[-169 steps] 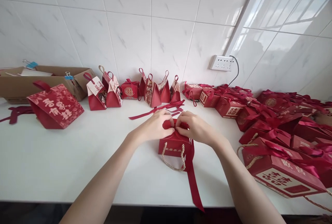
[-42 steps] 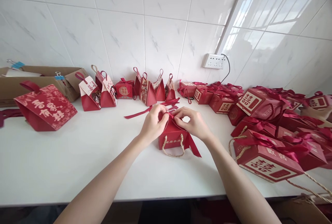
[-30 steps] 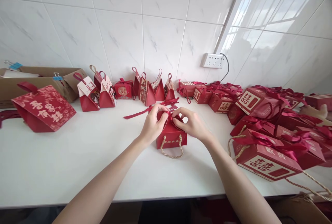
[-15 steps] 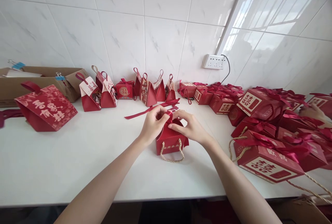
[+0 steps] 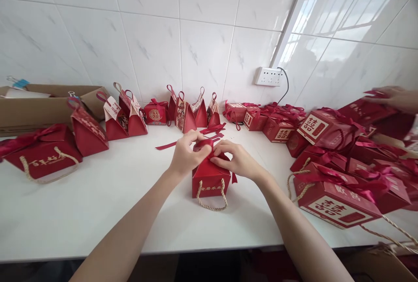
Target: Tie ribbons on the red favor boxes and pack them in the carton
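A red gift box [image 5: 210, 182] with gold lettering and a looped gold rope handle [image 5: 212, 208] stands upright on the white table in front of me. On its top is a red satin ribbon [image 5: 205, 146], partly covered by my fingers. My left hand [image 5: 187, 153] is closed on a loop of this ribbon. From the other side, my right hand [image 5: 237, 158] pinches the ribbon close to the box's lid, its fingers bent. A ribbon tail [image 5: 234, 178] hangs at the box's right side. Loose ribbon strips [image 5: 209, 136] lie just behind it.
Many ribboned red boxes [image 5: 336, 197] are heaped on the right, where another person's hand [image 5: 395, 98] holds a red box [image 5: 375, 116]. Tent-shaped boxes [image 5: 186, 114] line the wall. At left are a rope-handled box [image 5: 44, 151] and a cardboard carton [image 5: 39, 114]. A power strip [image 5: 268, 76] is on the wall.
My left hand has drawn the ribbon loop out larger, slightly leftward. A rope-handled box has appeared at far left, and the tent-shaped box there now stands farther right. The other person's hand has risen with a box.
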A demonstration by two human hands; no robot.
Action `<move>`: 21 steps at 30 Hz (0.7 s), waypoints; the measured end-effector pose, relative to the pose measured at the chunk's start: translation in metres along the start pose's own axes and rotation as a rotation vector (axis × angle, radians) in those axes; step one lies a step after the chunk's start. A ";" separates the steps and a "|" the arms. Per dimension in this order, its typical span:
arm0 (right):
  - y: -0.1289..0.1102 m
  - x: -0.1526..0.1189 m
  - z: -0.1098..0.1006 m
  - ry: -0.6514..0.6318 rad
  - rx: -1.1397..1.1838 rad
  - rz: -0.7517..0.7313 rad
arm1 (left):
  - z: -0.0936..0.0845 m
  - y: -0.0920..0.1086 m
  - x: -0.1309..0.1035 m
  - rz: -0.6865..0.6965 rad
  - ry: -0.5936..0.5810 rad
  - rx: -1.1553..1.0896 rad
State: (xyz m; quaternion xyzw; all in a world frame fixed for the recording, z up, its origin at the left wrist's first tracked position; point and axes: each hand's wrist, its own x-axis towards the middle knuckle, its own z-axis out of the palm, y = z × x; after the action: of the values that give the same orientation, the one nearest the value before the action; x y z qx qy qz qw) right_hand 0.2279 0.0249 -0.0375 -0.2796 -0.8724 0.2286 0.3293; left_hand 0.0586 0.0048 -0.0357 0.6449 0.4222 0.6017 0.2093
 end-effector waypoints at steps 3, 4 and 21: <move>-0.001 0.000 -0.001 -0.023 -0.004 0.000 | -0.001 -0.001 -0.002 0.130 0.055 0.234; -0.002 0.000 -0.001 -0.025 0.000 0.004 | -0.001 -0.003 -0.002 0.112 0.078 0.216; -0.002 -0.001 0.002 -0.042 -0.002 -0.008 | -0.023 0.003 0.027 -0.475 0.471 -0.952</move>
State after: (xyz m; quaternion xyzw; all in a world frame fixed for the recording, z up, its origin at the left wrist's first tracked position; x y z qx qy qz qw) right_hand 0.2264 0.0229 -0.0379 -0.2714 -0.8806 0.2322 0.3114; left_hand 0.0352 0.0192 -0.0125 0.2162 0.2737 0.7889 0.5059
